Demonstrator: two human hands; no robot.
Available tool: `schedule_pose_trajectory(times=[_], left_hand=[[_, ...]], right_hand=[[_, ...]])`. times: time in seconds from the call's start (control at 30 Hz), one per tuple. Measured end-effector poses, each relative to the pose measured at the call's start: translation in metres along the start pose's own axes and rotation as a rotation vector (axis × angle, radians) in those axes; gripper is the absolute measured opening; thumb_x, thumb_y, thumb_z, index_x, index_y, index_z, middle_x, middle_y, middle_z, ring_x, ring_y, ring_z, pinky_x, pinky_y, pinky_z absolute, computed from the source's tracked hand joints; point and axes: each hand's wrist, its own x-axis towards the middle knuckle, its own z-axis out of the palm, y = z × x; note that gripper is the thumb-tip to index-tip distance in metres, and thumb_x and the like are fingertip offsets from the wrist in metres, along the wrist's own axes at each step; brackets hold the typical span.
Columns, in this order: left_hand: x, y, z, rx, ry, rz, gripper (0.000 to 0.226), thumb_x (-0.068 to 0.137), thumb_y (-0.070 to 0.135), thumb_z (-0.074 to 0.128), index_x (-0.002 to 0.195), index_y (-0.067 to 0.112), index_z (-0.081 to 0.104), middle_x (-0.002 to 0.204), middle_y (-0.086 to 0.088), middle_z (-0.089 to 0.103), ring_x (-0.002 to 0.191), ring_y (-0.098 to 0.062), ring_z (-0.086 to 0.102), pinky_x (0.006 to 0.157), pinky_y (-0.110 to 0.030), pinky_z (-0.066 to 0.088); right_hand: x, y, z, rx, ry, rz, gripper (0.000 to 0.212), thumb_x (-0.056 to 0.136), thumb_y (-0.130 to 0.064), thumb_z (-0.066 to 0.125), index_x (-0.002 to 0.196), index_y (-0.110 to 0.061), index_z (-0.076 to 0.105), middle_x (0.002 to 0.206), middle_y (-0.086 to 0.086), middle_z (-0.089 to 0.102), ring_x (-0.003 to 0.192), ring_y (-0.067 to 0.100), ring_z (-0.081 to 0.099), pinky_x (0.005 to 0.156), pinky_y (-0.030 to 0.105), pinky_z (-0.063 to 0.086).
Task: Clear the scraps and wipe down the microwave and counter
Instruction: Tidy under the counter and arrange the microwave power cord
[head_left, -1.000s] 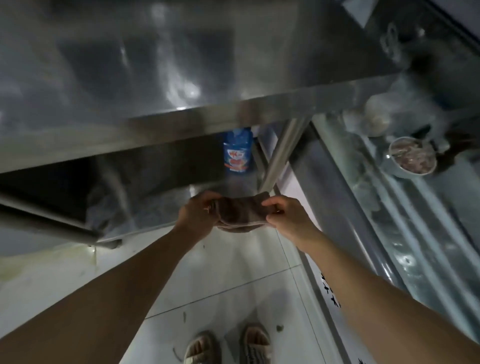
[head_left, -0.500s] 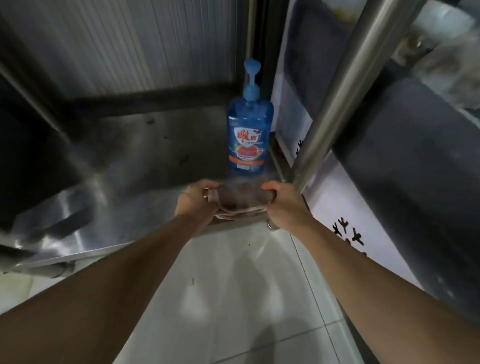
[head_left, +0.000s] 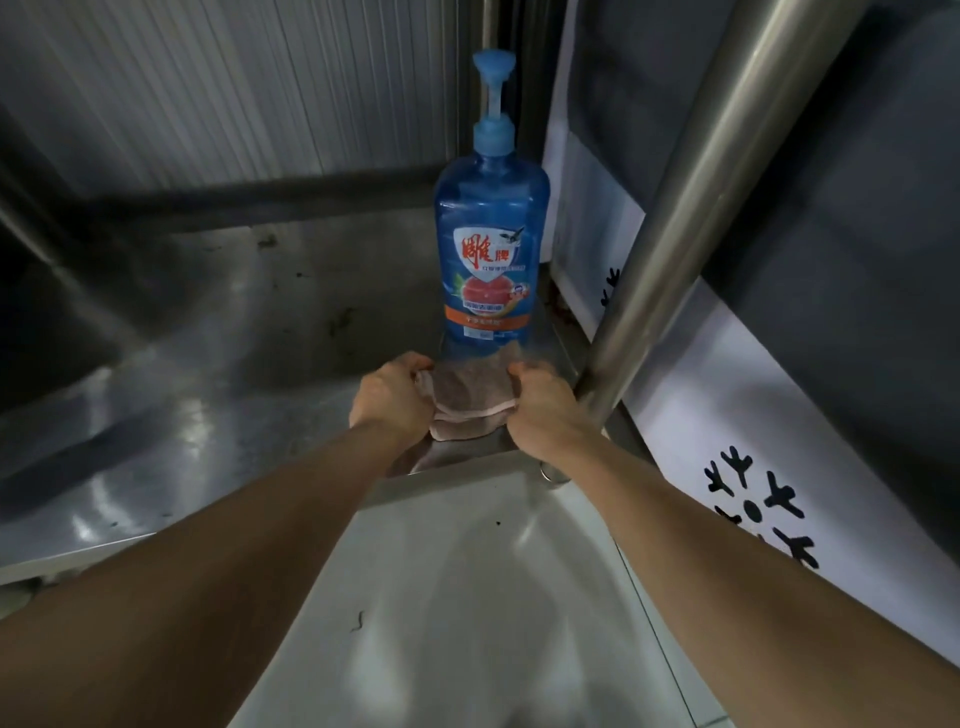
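Gripping a folded, brownish-pink cloth (head_left: 470, 397) by its ends, both hands, left (head_left: 392, 397) and right (head_left: 545, 410), hold it taut.

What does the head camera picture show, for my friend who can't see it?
Two bare hands, left hand and right hand, hold a folded brownish-pink cloth over a low steel shelf. Just behind the cloth stands a tall blue plastic pump bottle with a red label.
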Motion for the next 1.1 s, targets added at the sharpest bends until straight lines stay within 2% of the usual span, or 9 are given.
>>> schedule_pose_trajectory(times=[0.13,0.2,0.4,0.53,0.73,0.9,1.0,1.1], left_hand=[[0.0,-0.004,-0.002,0.168,-0.069,0.054,0.041,0.085,0.018,0.059,0.124,0.03,0.058,0.121,-0.006,0.061,0.11,-0.027,0.059,0.093,-0.04,0.05],[-0.003,-0.005,-0.006,0.207,-0.098,0.061,0.041,0.083,0.021,0.062,0.123,0.03,0.058,0.121,-0.007,0.06,0.109,-0.027,0.06,0.093,-0.042,0.051],[-0.025,0.016,-0.037,0.283,-0.158,0.066,0.038,0.081,0.035,0.065,0.117,0.024,0.057,0.118,-0.008,0.059,0.105,-0.029,0.06,0.09,-0.043,0.052],[-0.058,0.045,-0.071,0.41,-0.223,0.114,0.043,0.083,0.03,0.063,0.124,0.02,0.053,0.121,-0.009,0.058,0.11,-0.03,0.057,0.091,-0.045,0.051],[-0.116,0.097,-0.146,0.438,-0.323,0.103,0.053,0.083,0.027,0.064,0.13,0.016,0.043,0.123,-0.012,0.055,0.112,-0.032,0.054,0.092,-0.046,0.049],[-0.165,0.152,-0.217,0.471,-0.359,0.087,0.058,0.08,0.022,0.07,0.131,0.016,0.042,0.123,-0.009,0.056,0.113,-0.028,0.054,0.093,-0.044,0.049],[-0.193,0.181,-0.257,0.471,-0.393,0.1,0.061,0.083,0.018,0.064,0.138,0.018,0.038,0.132,-0.009,0.052,0.123,-0.029,0.049,0.1,-0.044,0.045],[-0.22,0.21,-0.297,0.475,-0.429,0.109,0.061,0.085,0.019,0.06,0.14,0.02,0.034,0.134,-0.008,0.05,0.124,-0.028,0.047,0.102,-0.043,0.043]], right_hand=[[-0.001,0.003,0.006,-0.123,-0.031,0.011,0.067,0.083,0.0,0.06,0.142,-0.015,0.032,0.152,0.008,0.017,0.138,0.028,0.022,0.114,0.035,0.026],[-0.004,0.003,0.004,-0.185,-0.031,0.005,0.071,0.084,-0.005,0.063,0.144,-0.016,0.026,0.153,0.008,0.014,0.14,0.029,0.015,0.116,0.038,0.023],[-0.037,-0.012,-0.013,-0.156,-0.091,-0.01,0.08,0.086,-0.015,0.064,0.15,-0.018,0.016,0.156,0.003,0.013,0.142,0.027,0.013,0.116,0.038,0.02],[-0.077,-0.032,-0.044,-0.199,-0.15,-0.014,0.079,0.086,-0.019,0.066,0.148,-0.015,0.018,0.156,0.005,0.014,0.142,0.027,0.017,0.113,0.034,0.023],[-0.143,-0.081,-0.115,-0.261,-0.178,0.005,0.067,0.088,-0.02,0.063,0.144,-0.012,0.027,0.145,0.011,0.033,0.135,0.027,0.029,0.108,0.033,0.034],[-0.197,-0.131,-0.185,-0.312,-0.212,-0.002,0.068,0.087,-0.023,0.063,0.144,-0.013,0.026,0.146,0.008,0.03,0.137,0.029,0.025,0.11,0.035,0.03],[-0.227,-0.163,-0.228,-0.337,-0.252,0.005,0.071,0.088,-0.025,0.063,0.145,-0.013,0.023,0.149,0.009,0.026,0.138,0.029,0.022,0.111,0.034,0.028],[-0.256,-0.196,-0.271,-0.348,-0.267,0.024,0.069,0.088,-0.025,0.062,0.144,-0.014,0.025,0.149,0.009,0.026,0.137,0.029,0.023,0.109,0.034,0.03]])
